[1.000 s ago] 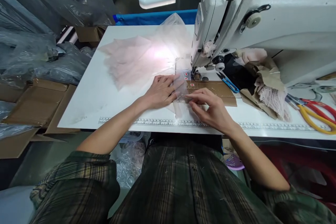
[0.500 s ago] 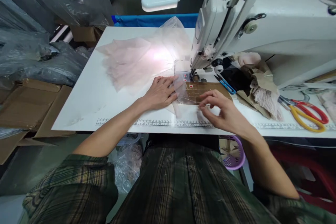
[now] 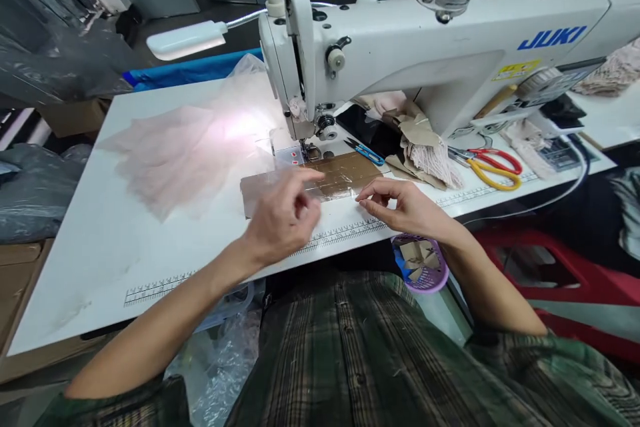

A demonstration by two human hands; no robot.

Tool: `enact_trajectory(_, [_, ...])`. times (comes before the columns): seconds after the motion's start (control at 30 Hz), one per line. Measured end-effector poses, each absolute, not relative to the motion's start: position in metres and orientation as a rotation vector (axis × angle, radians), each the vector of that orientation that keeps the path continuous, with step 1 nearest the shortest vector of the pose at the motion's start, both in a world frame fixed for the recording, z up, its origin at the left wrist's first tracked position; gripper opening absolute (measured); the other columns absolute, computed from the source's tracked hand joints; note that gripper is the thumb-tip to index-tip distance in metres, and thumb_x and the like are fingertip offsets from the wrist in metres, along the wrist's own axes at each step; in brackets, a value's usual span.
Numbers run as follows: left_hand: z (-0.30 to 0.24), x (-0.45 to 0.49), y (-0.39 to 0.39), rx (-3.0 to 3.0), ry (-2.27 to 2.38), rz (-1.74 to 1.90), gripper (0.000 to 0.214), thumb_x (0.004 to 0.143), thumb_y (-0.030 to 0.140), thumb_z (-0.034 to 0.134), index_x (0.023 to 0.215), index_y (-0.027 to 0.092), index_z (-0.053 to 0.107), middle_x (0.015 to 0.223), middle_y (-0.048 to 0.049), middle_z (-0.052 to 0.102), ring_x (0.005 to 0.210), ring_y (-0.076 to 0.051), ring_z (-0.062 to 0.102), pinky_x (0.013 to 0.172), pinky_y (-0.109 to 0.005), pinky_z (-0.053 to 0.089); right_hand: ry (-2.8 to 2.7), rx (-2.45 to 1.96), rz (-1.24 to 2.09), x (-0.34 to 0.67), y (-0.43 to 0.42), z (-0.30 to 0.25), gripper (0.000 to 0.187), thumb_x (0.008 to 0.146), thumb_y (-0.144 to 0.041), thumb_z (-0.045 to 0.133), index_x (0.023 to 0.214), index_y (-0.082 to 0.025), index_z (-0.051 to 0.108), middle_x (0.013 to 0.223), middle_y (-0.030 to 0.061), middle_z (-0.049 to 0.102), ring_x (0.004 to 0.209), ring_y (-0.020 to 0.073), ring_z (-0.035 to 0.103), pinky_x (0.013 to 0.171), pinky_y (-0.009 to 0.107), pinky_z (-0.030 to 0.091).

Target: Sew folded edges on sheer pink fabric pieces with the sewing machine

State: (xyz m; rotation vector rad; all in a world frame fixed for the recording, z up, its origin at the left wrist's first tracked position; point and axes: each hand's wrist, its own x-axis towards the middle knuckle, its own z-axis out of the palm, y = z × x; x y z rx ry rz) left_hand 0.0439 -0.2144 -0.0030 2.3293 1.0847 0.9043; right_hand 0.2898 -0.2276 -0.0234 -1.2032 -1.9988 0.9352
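Observation:
My left hand [image 3: 284, 217] is raised over the front of the sewing table, its index finger and thumb apart with nothing visible between them. It is slightly blurred and covers part of a brown taped panel [image 3: 345, 173] in front of the sewing machine [image 3: 295, 80]. My right hand [image 3: 395, 203] is at the panel's front right edge, thumb and fingertips pinched together; whatever they hold is too small to make out. Sheer pale pink fabric [image 3: 175, 150] lies spread and gathered to the left of the needle, lit by the lamp.
Blue thread snips [image 3: 367, 152] lie right of the needle. Beyond them are crumpled brown paper [image 3: 417, 130], lace trim [image 3: 435, 163] and scissors with red and yellow handles [image 3: 495, 170]. A ruler strip [image 3: 345, 233] runs along the front edge. A purple basket [image 3: 430, 280] stands below.
The view has turned to the right. My left hand has lifted off the sheer fabric and come towards me, its fingers now curled. My right hand's fingertips have closed into a pinch.

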Motion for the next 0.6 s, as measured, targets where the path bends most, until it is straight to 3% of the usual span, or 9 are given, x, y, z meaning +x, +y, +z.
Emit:
enact_trajectory(0.07, [-0.004,0.064,-0.224,2.063,0.992,0.670,0.039,0.090,0.027,0.052,0.126,0.016,0.046,0.113,-0.0105,0.063,0.066,-0.010,0.060,0.057,-0.026,0.052,-2.019,-1.172,0.868,0.284,-0.229,-0.020,0.012,0.089,-0.022,0.058,0.093,-0.018,0.069,0.088,0.0031,0.066,0.068,0.0136,0.056,0.059,0.025,0.043])
enact_trajectory(0.13, [-0.010,0.077,-0.225,1.858,0.950,0.570,0.044,0.089,0.033,0.057,0.127,0.016,0.046,0.101,-0.0087,0.067,0.069,-0.012,0.062,0.061,-0.026,0.052,-2.025,-1.143,0.801,0.281,-0.231,-0.019,0.014,0.090,-0.021,0.057,0.096,-0.019,0.069,0.085,0.0024,0.066,0.071,0.0145,0.057,0.060,0.025,0.043])
enact_trajectory(0.23, [-0.019,0.084,-0.217,1.742,0.960,0.576,0.027,0.088,0.039,0.058,0.103,0.015,0.060,0.073,-0.0013,0.064,0.062,-0.011,0.058,0.058,-0.023,0.046,-2.018,-1.130,0.750,0.282,-0.233,-0.020,0.016,0.090,-0.019,0.057,0.099,-0.020,0.070,0.081,0.0009,0.066,0.069,0.0136,0.056,0.061,0.025,0.043])
enact_trajectory(0.33, [-0.020,0.082,-0.209,1.769,1.027,0.617,0.027,0.088,0.041,0.058,0.080,0.015,0.064,0.057,0.0040,0.049,0.050,-0.007,0.042,0.047,-0.020,0.032,-1.991,-1.177,0.759,0.288,-0.234,-0.025,0.012,0.090,-0.020,0.059,0.094,-0.019,0.070,0.078,-0.0003,0.065,0.064,0.0121,0.054,0.058,0.024,0.040])
enact_trajectory(0.43, [-0.021,0.078,-0.207,1.768,1.082,0.643,0.026,0.086,0.039,0.060,0.078,0.015,0.066,0.051,0.0067,0.039,0.047,-0.006,0.031,0.045,-0.019,0.024,-1.961,-1.228,0.754,0.293,-0.233,-0.029,0.010,0.090,-0.021,0.059,0.091,-0.018,0.068,0.078,0.0000,0.064,0.064,0.0121,0.052,0.057,0.024,0.039])
enact_trajectory(0.6, [-0.029,0.076,-0.209,1.662,1.121,0.643,0.027,0.084,0.040,0.061,0.084,0.014,0.068,0.047,0.0093,0.030,0.044,-0.005,0.026,0.045,-0.018,0.023,-2.034,-1.203,0.691,0.293,-0.233,-0.029,0.008,0.094,-0.019,0.052,0.092,-0.018,0.059,0.082,0.0014,0.060,0.071,0.0137,0.052,0.062,0.025,0.038])
